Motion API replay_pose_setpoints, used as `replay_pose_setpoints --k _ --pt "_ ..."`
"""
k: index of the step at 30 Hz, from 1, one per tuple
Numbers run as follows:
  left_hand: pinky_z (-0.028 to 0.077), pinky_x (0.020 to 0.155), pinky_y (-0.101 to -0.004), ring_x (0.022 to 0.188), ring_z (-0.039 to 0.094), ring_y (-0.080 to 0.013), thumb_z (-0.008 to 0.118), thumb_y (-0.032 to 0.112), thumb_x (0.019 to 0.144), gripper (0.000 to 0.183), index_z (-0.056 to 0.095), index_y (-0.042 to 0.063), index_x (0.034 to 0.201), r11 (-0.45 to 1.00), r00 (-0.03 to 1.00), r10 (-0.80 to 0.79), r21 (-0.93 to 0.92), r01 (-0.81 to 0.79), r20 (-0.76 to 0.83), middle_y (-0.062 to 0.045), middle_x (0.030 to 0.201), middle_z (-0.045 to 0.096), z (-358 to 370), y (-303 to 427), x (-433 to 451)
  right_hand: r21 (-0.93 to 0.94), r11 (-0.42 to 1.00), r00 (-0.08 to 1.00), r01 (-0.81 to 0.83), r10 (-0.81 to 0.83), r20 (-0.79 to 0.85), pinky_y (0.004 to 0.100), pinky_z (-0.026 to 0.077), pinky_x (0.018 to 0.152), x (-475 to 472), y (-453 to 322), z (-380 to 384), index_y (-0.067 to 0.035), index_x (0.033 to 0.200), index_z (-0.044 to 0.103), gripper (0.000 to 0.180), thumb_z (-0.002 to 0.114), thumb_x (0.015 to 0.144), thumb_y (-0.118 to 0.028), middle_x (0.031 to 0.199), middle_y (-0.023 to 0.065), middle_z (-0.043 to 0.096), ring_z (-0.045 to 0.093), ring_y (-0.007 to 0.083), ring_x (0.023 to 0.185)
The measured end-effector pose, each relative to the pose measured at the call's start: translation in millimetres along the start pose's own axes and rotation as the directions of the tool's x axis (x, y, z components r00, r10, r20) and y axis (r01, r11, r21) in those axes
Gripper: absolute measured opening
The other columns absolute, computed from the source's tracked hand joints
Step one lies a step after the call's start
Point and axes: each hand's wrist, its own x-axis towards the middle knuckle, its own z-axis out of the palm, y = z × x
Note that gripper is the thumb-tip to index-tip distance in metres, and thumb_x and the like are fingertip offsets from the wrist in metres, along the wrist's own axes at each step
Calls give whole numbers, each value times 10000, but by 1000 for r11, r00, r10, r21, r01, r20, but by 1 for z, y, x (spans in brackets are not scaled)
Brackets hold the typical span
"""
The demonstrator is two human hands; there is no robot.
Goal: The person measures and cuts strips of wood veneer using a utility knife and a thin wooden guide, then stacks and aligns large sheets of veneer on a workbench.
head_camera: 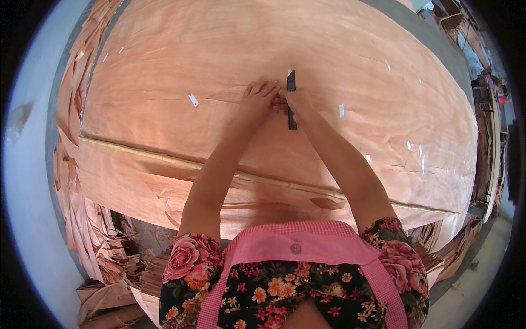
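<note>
A large wood veneer sheet [172, 66] lies spread before me, with several short strips of white tape [193, 99] on it. My left hand [259, 98] rests palm down on the veneer near the middle, fingers apart, beside a crack that runs to the left. Close against it, my right hand [296, 103] holds a black box-cutter-like tool [291, 80] that points away from me; its blade cannot be made out. The right fingers curl beneath the tool and meet the left fingertips. A thin bamboo stick [287, 184] lies across the sheet under my forearms.
Torn veneer strips [70, 164] hang along the left edge. More veneer scraps [119, 255] lie below the near left edge. A lifted veneer flap [164, 185] lies near the stick. A rack-like structure [491, 152] and a pale wall stand at the right.
</note>
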Motion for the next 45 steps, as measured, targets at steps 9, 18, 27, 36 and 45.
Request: replay_pose_setpoints --k 9,18,27,36,45 --pt "208 1035 -421 1255 275 -234 518 217 821 443 428 66 1228 999 998 -25 -33 27 60 -43 1325 365 -2 0 -17 -650 726 973 225 -135 187 260 436 420 -4 -41 -53 -8 773 548 233 605 798 -233 621 80 592 555 142 478" --pt "294 1011 -373 1184 388 -259 548 128 791 342 523 22 1115 980 993 -77 -192 59 -88 -92 1219 476 -25 -7 -60 -358 901 957 246 -169 235 237 383 389 -18 11 17 -43 727 543 240 605 792 -265 589 62 572 523 121 449" --pt "320 994 -354 1164 403 -277 530 88 789 402 475 43 1184 965 976 -160 -230 123 -150 -114 1228 463 -25 4 -55 -957 213 906 196 -412 94 329 460 517 14 15 11 -16 751 586 288 606 773 -303 638 119 602 583 199 552" --pt "297 992 -323 1181 386 -212 604 154 793 495 421 29 1235 255 894 -423 -928 271 145 -113 1254 435 -84 -36 -107 -937 322 897 138 -442 -19 361 445 562 -104 32 -95 -27 848 588 271 587 769 -287 691 141 599 584 240 643" --pt "230 926 -615 1302 131 -312 724 299 619 823 314 193 1324 698 695 -714 150 700 85 -79 1412 198 -129 7 -350 -962 65 925 265 -301 234 378 462 723 -253 146 -87 -123 1112 537 450 662 709 -282 958 111 607 585 290 860"
